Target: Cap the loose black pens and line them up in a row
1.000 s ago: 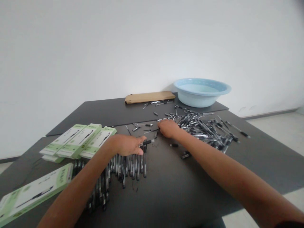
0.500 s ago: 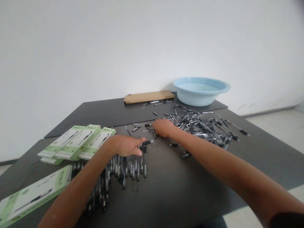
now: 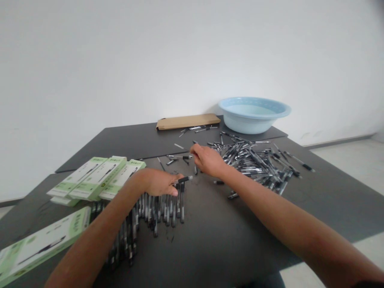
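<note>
My left hand (image 3: 162, 182) is closed on a clear pen with a black grip (image 3: 183, 180), held between thumb and fingers and pointing right. Under and beside that hand lie rows of similar pens (image 3: 159, 210), side by side on the dark table. My right hand (image 3: 207, 159) is pinched shut, and a thin pen refill (image 3: 181, 147) sticks out to the left from its fingertips. Just below it are a few loose pen parts (image 3: 179, 157). A large heap of clear and black pen parts (image 3: 255, 162) spreads to the right of this hand.
Green and white pen boxes (image 3: 105, 176) are stacked on the left, with another box (image 3: 45, 244) nearer me. A light blue basin (image 3: 253, 116) stands at the back right. Flat brown cardboard (image 3: 189, 121) lies at the back, with several refills (image 3: 198, 129) in front.
My right hand has risen slightly from the table among the loose parts, now with the refill in its fingers. My left hand keeps the pen in nearly the same place.
</note>
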`<state>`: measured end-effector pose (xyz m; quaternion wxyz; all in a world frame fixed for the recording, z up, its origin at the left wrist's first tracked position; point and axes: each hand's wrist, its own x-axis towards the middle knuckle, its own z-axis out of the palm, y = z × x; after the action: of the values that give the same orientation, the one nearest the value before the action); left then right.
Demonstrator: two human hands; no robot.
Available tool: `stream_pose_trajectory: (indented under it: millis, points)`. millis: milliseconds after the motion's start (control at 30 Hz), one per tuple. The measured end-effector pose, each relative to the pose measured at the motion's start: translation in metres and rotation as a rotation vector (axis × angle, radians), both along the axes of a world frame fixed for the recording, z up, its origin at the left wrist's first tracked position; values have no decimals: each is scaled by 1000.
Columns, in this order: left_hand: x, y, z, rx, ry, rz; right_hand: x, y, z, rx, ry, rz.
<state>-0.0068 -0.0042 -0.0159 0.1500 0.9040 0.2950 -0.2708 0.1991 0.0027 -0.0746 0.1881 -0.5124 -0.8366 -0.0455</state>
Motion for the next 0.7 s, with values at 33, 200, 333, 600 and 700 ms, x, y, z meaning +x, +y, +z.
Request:
stream_pose_trajectory:
  millis: [33,200,333,600,700]
  points:
    - [0,0,1,-18,29,9,4,-5,-1,-8,153,6]
    - [3,1,7,-53,97,75,35,-28,-3,-279,920,208]
    - [2,0,11,-132,104,128,59,-40,6,-466,1036,350]
    - [-1,2,8,-201,36,139,76,-45,15,-455,783,321]
    - [-1,3,7,-221,32,153,76,-44,15,-437,700,302]
